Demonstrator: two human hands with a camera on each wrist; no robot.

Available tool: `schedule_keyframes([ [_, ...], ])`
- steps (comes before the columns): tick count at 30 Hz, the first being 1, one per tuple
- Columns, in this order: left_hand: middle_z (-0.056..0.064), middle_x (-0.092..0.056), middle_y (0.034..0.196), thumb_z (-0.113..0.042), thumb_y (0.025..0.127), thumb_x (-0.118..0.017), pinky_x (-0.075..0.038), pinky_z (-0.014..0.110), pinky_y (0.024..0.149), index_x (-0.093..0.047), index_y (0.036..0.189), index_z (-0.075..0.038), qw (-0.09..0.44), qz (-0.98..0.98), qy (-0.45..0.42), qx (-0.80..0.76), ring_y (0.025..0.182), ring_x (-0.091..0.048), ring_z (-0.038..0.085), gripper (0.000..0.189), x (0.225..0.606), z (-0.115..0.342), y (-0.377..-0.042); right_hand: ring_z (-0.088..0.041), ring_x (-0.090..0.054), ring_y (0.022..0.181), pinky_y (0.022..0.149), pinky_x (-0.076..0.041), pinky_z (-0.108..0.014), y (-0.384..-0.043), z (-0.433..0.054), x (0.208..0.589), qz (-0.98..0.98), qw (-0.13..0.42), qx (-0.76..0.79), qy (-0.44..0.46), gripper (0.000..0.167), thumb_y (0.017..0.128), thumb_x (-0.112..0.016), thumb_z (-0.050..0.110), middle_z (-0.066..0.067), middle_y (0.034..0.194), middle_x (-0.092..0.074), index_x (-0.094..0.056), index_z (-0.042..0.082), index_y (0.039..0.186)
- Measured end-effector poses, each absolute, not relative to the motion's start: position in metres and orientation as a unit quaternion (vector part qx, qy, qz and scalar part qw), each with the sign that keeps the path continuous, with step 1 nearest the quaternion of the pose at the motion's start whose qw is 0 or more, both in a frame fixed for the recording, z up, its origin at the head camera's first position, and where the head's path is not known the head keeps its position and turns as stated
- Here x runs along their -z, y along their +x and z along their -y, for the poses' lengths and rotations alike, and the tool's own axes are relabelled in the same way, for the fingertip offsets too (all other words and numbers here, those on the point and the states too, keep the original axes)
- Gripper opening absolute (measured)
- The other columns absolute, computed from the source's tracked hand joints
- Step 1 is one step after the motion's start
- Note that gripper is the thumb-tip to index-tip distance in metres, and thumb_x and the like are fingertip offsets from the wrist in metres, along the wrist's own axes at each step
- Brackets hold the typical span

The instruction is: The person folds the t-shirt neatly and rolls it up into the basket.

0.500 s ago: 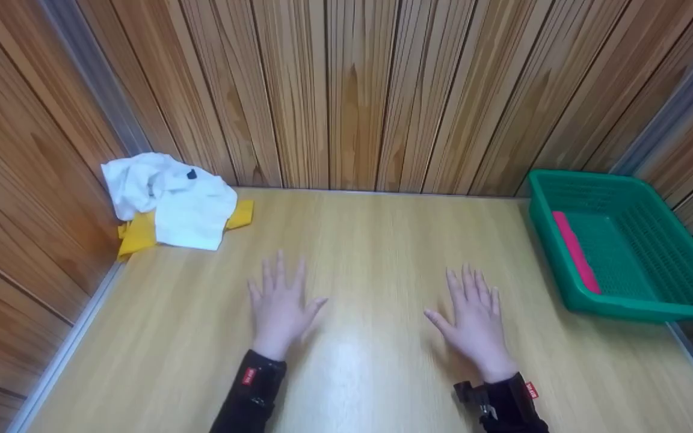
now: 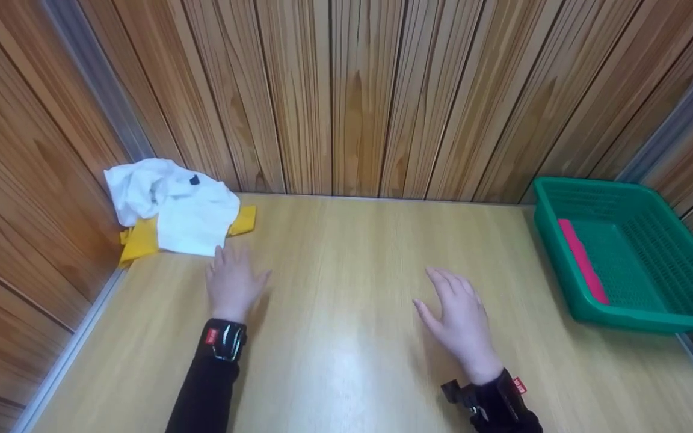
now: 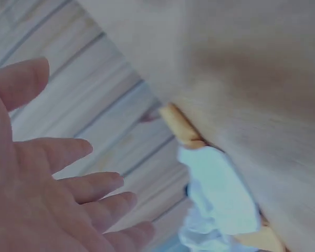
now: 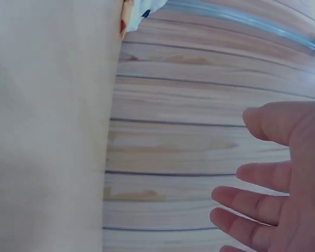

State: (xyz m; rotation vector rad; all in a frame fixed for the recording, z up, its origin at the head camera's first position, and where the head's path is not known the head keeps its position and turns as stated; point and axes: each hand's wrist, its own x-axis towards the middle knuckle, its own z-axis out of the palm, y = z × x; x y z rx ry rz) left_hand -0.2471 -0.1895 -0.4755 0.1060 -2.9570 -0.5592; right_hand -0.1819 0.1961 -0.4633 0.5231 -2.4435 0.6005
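A crumpled white cloth (image 2: 196, 216) with a small dark patch lies at the far left of the table, on top of a yellow cloth (image 2: 141, 242). My left hand (image 2: 233, 288) is just in front of the white cloth, fingers spread and holding nothing. In the left wrist view, the palm of that hand (image 3: 47, 199) faces the camera, with the white cloth (image 3: 220, 189) beyond the fingertips. My right hand (image 2: 459, 322) hovers over the middle right of the table, its fingers loosely extended. Nothing is in the right palm (image 4: 299, 194) in the right wrist view.
A green plastic basket (image 2: 653, 322) stands at the right, with a long pink item (image 2: 584, 261) lying inside along its left side. Wood-panelled walls (image 2: 358, 102) enclose the light wooden table (image 2: 346, 252) at the back and both sides.
My left hand has moved left and a little forward, closer to the cloths. The right hand has shifted slightly left, and its fingers are less spread. The cloths and basket keep their places.
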Motion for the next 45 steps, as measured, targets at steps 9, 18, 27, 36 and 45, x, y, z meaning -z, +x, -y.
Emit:
schedule_keyframes([
  [9,0.037,-0.023,0.152,-0.031,0.095,-0.063,-0.019,0.064,0.111,-0.033,0.148,0.008,0.048,0.981,0.076,0.174,0.14,-0.021,0.052,0.073,0.484,0.219,-0.274,-0.036,-0.058,0.112,0.095,-0.046,-0.051,-0.182,-0.167,0.454,0.896,0.297,-0.237,0.231,0.055,0.083,-0.078,0.019,-0.019,0.121,-0.064,-0.059,-0.002,0.13],
  [18,0.033,-0.05,0.128,-0.019,0.095,-0.062,-0.035,0.061,0.1,-0.05,0.129,0.011,0.061,0.981,0.1,0.157,0.121,-0.045,0.049,0.047,0.497,0.239,-0.291,-0.024,-0.063,0.096,0.082,-0.05,-0.042,-0.189,-0.136,0.456,0.875,0.321,-0.252,0.26,0.037,0.083,-0.077,0.015,-0.006,0.104,-0.07,-0.067,0.004,0.116],
  [27,0.029,-0.058,0.101,-0.009,0.099,-0.052,-0.045,0.056,0.085,-0.057,0.111,0.012,0.04,0.987,0.079,0.131,0.099,-0.056,0.047,0.024,0.508,0.249,-0.295,-0.021,-0.062,0.089,0.076,-0.049,-0.039,-0.198,-0.113,0.475,0.895,0.273,-0.247,0.252,0.032,0.084,-0.077,0.019,-0.002,0.094,-0.07,-0.068,0.007,0.113],
  [36,0.029,-0.057,0.099,-0.001,0.098,-0.05,-0.048,0.057,0.081,-0.059,0.108,0.012,0.011,0.989,0.089,0.115,0.099,-0.055,0.048,0.019,0.503,0.256,-0.304,-0.022,-0.062,0.089,0.077,-0.051,-0.04,-0.208,-0.102,0.487,0.928,0.181,-0.233,0.229,0.029,0.088,-0.072,0.023,-0.004,0.095,-0.07,-0.068,0.008,0.112],
  [45,0.03,-0.063,0.09,0.006,0.093,-0.05,-0.05,0.057,0.076,-0.065,0.095,0.013,0.036,0.991,0.079,0.098,0.091,-0.06,0.048,0.017,0.503,0.259,-0.309,-0.022,-0.062,0.085,0.072,-0.051,-0.036,-0.223,-0.093,0.497,0.941,0.108,-0.24,0.211,0.024,0.09,-0.07,0.022,-0.004,0.091,-0.068,-0.069,0.006,0.108],
])
